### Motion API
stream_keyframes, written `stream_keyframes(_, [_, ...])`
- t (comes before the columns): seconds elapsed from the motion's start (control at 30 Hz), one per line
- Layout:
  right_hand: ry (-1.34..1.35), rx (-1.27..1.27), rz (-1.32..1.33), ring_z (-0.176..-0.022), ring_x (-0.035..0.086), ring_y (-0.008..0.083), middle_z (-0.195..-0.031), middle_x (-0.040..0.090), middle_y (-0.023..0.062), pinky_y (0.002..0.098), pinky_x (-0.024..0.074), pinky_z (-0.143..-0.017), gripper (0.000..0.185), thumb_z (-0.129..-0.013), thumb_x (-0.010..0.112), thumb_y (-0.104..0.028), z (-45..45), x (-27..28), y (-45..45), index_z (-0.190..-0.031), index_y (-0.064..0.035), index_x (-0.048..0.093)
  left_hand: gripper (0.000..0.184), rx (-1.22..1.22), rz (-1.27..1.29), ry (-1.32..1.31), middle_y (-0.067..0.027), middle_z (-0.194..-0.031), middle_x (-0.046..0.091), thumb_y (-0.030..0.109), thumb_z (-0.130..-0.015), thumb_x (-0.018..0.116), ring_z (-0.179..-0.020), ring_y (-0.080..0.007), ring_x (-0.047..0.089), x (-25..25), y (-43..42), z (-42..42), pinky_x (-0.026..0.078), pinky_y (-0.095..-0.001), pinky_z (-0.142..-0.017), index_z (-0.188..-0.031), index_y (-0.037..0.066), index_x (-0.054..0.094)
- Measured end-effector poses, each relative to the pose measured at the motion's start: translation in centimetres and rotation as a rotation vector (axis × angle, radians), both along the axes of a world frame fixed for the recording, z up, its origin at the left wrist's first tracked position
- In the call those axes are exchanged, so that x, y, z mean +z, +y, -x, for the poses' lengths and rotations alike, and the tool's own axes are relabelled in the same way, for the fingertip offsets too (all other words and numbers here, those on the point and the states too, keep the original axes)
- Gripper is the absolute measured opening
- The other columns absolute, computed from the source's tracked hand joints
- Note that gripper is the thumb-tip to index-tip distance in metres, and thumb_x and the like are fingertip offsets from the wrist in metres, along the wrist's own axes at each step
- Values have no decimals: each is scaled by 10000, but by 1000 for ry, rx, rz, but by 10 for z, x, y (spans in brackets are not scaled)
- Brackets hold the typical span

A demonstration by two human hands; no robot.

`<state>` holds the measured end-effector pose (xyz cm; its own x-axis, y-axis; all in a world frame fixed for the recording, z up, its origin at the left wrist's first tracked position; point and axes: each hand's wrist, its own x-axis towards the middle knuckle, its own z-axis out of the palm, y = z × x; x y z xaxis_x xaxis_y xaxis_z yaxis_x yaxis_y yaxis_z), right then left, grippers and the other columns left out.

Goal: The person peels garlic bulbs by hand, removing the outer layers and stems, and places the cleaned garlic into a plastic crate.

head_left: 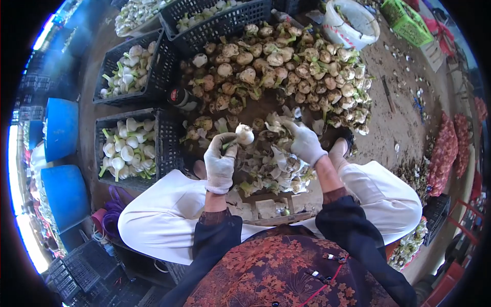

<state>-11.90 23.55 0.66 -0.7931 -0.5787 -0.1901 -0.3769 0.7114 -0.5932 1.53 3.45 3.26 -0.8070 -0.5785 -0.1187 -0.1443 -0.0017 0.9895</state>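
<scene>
My left hand, in a white glove, grips a whole garlic bulb by its green stem. The bulb is pale and clean, with its root end up. My right hand, gloved too, is over the loose garlic skins, fingers bent toward a strip of garlic skin that they seem to pinch. Below and between both hands lies a heap of stripped garlic skins and leaves. Beyond them spreads a large pile of soil-covered garlic bulbs.
On the left, two black crates hold cleaned garlic; another black crate stands at the back. A dark bottle or can stands beside the pile. Farther off are a white bucket, a green basket and red mesh sacks.
</scene>
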Motion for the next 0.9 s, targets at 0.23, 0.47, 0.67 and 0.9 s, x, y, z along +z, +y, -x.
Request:
stream_keyframes(0.23, [268,149,46,-819,601,303,-821,609,122,407,449,-722,224,-673,632,-117,-30,43,-52,-891,-75,606,206,-178,591,-22,-146,-811,588,-32,-713,622,-712,-328,597,30,15,15,485,-353,-626,-905,42,605])
stream_keyframes(0.47, [277,271,-20,-797,609,294,-807,625,121,401,447,-724,178,-690,624,-151,-28,30,-54,-851,-75,611,184,-318,670,-35,-131,-831,610,-65,-721,599,-727,-265,623,26,14,10,489,-305,-639,-879,26,619])
stream_keyframes(0.67, [233,87,-135,-752,635,313,-787,644,141,423,483,-673,173,-779,605,-236,15,-7,-40,-811,-67,620,188,-271,516,-39,-79,-868,598,-105,-737,565,-721,-158,591,23,10,5,471,-245,-639,-866,20,621])
stream_keyframes(0.9, [24,-165,-382,-836,637,371,-844,652,212,455,497,-753,231,-803,567,-240,46,-55,21,-928,-67,656,134,213,-349,119,-57,-885,638,13,-849,564,-733,-142,612,5,-39,31,512,-249,-651,-967,28,625])
